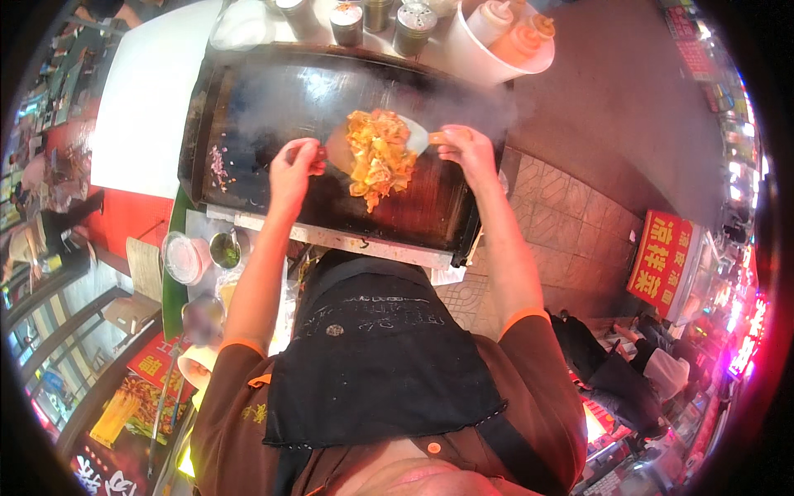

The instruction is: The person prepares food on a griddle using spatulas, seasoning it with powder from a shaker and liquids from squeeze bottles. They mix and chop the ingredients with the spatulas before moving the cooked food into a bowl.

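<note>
A heap of sauced, yellow-orange food pieces (381,155) is held up between two scrapers over the dark flat griddle (267,192). My left hand (298,167) grips the dark handle of one scraper (339,149), whose blade presses the heap from the left. On the other side my right hand (465,149) is closed on the light wooden handle of a pale, wide-bladed scraper (417,135). Chopped pinkish bits (218,167) lie apart at the griddle's left end. Steam blurs the far part of the plate. The exact kind of food cannot be told.
Metal shakers (414,28) and a white tub (462,53) of squeeze bottles stand behind the griddle. At the left are a lidded plastic container (185,259) and a metal cup of chopped greens (226,250). Several people (620,366) are off at the lower right.
</note>
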{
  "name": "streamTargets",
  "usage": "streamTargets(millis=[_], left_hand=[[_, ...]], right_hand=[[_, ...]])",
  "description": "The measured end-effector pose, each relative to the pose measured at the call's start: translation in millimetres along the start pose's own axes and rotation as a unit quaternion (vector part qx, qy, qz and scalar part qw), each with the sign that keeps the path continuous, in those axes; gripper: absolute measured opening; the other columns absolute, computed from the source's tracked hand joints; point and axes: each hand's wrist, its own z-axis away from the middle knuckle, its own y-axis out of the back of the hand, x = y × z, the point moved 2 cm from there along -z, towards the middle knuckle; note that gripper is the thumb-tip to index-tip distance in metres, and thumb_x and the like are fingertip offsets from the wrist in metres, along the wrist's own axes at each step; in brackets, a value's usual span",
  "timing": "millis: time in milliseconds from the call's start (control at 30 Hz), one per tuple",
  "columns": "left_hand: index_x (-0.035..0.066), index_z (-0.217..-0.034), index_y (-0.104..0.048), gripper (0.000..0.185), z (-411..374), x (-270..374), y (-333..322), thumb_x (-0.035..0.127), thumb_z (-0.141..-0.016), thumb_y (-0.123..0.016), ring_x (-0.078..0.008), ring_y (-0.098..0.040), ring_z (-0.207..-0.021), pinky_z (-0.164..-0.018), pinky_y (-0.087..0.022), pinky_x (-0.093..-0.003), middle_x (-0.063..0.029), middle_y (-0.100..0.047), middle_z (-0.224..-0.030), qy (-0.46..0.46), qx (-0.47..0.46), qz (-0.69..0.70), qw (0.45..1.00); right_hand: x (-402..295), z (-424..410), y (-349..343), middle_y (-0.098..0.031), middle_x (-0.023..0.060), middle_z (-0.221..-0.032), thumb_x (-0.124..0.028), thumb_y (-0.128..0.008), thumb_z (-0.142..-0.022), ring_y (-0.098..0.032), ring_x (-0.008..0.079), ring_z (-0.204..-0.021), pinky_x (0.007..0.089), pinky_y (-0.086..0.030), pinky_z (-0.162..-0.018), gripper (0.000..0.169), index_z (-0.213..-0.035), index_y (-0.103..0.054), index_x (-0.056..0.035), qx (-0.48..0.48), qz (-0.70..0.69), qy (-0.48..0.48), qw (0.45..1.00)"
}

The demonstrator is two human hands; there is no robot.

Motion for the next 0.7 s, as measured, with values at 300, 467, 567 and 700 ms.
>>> streamTargets(millis=[300, 467, 567, 700], left_hand=[[-0.001, -0.113, -0.074, 0.021, 40.0, 66.3, -43.6, 0.02, -0.107, -0.072, -0.0122, -0.071, -0.074, -0.068, -0.058, -0.0276, -0.0087, -0.079, -0.098, -0.1, -0.009, -0.077, 0.992], [-0.002, -0.115, -0.074, 0.021, 31.1, 47.9, -51.1, 0.017, -0.108, -0.071, -0.0124, -0.072, -0.076, -0.069, -0.058, -0.0278, -0.0067, -0.077, -0.094, -0.106, -0.053, -0.062, 0.991], [-0.002, -0.116, -0.074, 0.02, 24.4, 42.3, -51.9, 0.016, -0.108, -0.071, -0.0121, -0.073, -0.078, -0.07, -0.058, -0.0278, -0.0075, -0.078, -0.095, -0.135, -0.105, -0.098, 0.98], [-0.001, -0.117, -0.076, 0.02, -5.7, 96.1, -37.7, 0.015, -0.106, -0.072, -0.0155, -0.075, -0.086, -0.077, -0.06, -0.031, -0.0099, -0.079, -0.1, -0.141, -0.153, -0.134, 0.969]], right_hand=[[-79.7, 95.1, -106.8, -0.074, 0.0181, -0.094, -0.021, -0.082, -0.087, -0.074, 0.035, -0.088, 0.0426, -0.058, -0.083, 0.021, -0.096, -0.08, -0.0023, 0.133, 0.363, 0.275, 0.88], [-92.3, 142.9, -150.6, -0.073, 0.0147, -0.093, -0.015, -0.082, -0.088, -0.073, 0.0294, -0.086, 0.0393, -0.057, -0.078, 0.018, -0.101, -0.08, -0.003, 0.178, 0.316, 0.321, 0.875], [-71.6, 133.0, -126.3, -0.073, 0.0087, -0.093, -0.012, -0.081, -0.093, -0.073, 0.0177, -0.082, 0.0333, -0.057, -0.075, 0.015, -0.104, -0.079, -0.0017, 0.187, 0.171, 0.253, 0.934], [-57.7, 143.5, -80.3, -0.073, 0.006, -0.097, -0.009, -0.079, -0.096, -0.073, 0.013, -0.081, 0.0291, -0.057, -0.076, 0.016, -0.11, -0.079, -0.0017, 0.171, 0.241, 0.202, 0.934]])
